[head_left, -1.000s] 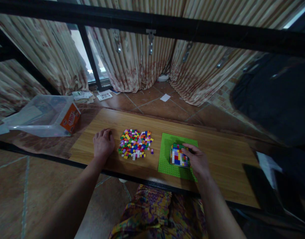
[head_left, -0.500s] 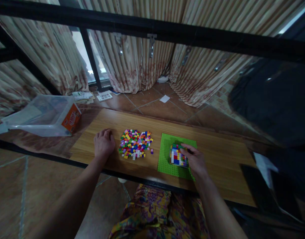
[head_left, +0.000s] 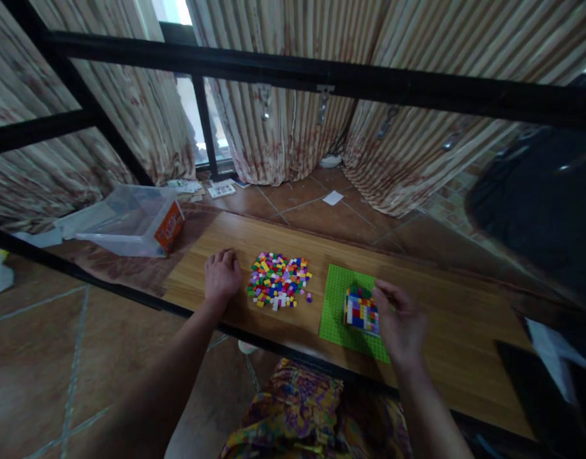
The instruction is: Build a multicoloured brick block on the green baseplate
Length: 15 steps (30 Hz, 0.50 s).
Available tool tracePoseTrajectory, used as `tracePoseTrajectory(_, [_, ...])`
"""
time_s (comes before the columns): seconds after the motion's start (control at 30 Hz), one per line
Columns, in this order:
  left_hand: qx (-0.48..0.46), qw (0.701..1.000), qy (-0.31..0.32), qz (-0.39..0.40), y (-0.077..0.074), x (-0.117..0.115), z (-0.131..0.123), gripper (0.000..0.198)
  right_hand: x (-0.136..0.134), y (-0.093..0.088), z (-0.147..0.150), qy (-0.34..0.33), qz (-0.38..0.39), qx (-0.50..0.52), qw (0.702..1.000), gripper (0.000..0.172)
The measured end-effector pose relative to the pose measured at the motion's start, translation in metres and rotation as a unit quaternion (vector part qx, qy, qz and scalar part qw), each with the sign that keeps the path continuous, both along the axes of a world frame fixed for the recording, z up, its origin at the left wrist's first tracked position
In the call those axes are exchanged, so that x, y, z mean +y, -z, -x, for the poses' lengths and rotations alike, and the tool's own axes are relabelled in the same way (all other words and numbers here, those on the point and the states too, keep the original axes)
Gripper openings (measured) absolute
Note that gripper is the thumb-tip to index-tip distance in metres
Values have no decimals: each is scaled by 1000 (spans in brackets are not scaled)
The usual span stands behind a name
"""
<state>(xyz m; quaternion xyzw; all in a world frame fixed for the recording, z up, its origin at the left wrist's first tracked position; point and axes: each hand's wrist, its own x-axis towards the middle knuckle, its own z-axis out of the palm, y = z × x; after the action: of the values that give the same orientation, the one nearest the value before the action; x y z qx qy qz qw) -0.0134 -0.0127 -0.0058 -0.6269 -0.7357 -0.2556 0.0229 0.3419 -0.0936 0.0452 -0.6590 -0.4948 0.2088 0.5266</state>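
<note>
While the curled fingers (head_left: pixel 382 294) of the right hand (head_left: pixel 402 320) sit just beside the studded plastic block (head_left: pixel 360 311) on the flat green baseplate (head_left: pixel 335 307), grip unclear, the left hand (head_left: pixel 222 277) rests fisted, empty.

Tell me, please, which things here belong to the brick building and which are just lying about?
In use: built brick block, green baseplate under it, loose brick pile, right hand at the block, left hand beside the pile.
Lying about: clear plastic bin, papers on the floor, white scrap.
</note>
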Motion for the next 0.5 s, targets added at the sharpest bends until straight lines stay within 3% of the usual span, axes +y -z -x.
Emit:
tracePoseTrajectory(0.1, [1, 1000, 2, 6, -1, 0, 0, 33, 1, -10, 44, -133, 6, -78, 988, 21])
tracePoseTrajectory(0.17, [0, 1000, 4, 7, -1, 0, 0, 32, 4, -6, 72, -208, 8, -128, 970, 19])
tracePoseTrajectory(0.3, [-1, 1000, 6, 1, 1, 0, 0, 30, 15, 20, 103, -231, 28, -225, 946, 21])
tracePoseTrajectory(0.5, [-6, 1000, -1, 1, 5, 0, 1, 31, 28, 40, 105, -216, 38, -327, 919, 17])
